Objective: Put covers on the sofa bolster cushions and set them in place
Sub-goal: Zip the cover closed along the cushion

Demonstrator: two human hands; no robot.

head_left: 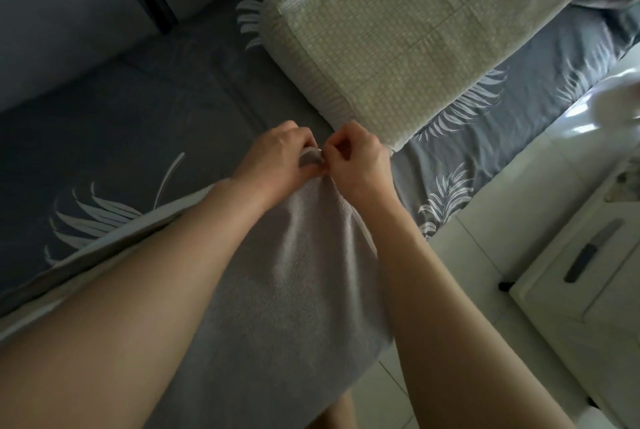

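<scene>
Head view: a person's bare arms reached over a sofa [145,123].
Left hand [277,158]: pinched the far corner of a grey cover [294,276].
Right hand [356,160]: pinched the same corner.
Grey cover: lay over the sofa's front edge.
Bolster cushion [398,33]: uncovered, beige, on the seat just beyond.

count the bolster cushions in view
2: a grey cushion in the foreground under both hands, which pinch its far end, and a beige cushion lying beyond on the sofa. Others may sit outside the frame.
</scene>
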